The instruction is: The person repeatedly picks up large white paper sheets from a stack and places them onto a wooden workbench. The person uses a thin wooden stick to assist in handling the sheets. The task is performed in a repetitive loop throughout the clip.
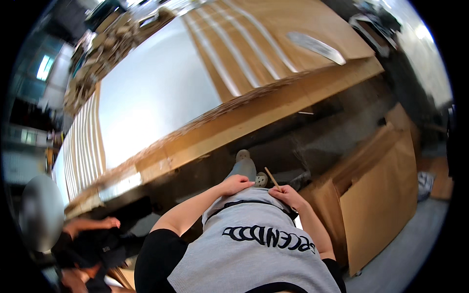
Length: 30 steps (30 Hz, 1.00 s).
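Observation:
My left hand (pixel 237 184) is closed at the front hem of my grey shirt (pixel 249 215); whether cloth is pinched in its fingers is hard to see. A thin wooden stick (pixel 272 178) sticks up and to the left out of my right hand (pixel 289 197), which is closed around it beside the same hem. Both hands are at my waist, apart from the worktable. In front lies a long stack of brown cardboard (pixel 312 29), with a large white sheet (pixel 156 88) and several white strips (pixel 251 39) on top.
A flat silvery blade-like piece (pixel 316 47) rests near the stack's right end. Folded brown cardboard (pixel 378 200) stands on the floor at my right. Another person (pixel 93 239) is at lower left, by a blurred grey round object (pixel 41 212). Cardboard scraps (pixel 105 49) pile up behind.

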Each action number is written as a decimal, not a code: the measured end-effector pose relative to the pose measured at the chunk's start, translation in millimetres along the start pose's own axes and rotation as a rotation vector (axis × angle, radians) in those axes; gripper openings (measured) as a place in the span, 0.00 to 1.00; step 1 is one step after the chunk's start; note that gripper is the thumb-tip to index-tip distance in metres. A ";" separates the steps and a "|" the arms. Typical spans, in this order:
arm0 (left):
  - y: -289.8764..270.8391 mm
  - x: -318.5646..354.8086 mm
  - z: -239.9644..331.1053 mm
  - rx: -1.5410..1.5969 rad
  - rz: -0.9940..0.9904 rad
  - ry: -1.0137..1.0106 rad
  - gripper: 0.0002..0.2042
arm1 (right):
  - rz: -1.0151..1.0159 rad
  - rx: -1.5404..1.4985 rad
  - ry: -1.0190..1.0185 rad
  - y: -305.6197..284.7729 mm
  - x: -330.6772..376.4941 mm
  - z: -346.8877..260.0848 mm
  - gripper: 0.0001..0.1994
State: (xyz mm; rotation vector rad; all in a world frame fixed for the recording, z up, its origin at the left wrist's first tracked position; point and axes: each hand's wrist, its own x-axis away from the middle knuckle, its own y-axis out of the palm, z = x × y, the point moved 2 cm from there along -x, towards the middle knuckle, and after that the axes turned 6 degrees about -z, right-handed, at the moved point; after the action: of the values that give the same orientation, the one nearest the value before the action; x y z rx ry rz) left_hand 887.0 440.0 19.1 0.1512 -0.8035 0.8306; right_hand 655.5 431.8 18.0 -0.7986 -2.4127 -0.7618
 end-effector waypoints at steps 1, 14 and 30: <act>-0.8 -9.6 7.5 -0.079 -0.025 0.017 0.19 | 0.052 -0.060 -0.035 -4.8 3.7 8.1 0.11; 32.1 -237.0 191.1 -0.709 -0.489 0.191 0.24 | 0.691 -0.265 -0.048 -159.3 60.6 57.8 0.12; -77.3 -427.4 339.7 -0.276 0.012 0.184 0.18 | 0.350 -0.108 0.144 -469.8 56.5 -137.3 0.15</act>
State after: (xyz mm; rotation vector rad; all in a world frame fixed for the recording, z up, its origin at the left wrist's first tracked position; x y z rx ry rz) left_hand 572.7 -11.0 -23.4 -0.1723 -0.7375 0.7249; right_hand 346.1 49.7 -13.4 -1.1304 -2.0431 -0.7827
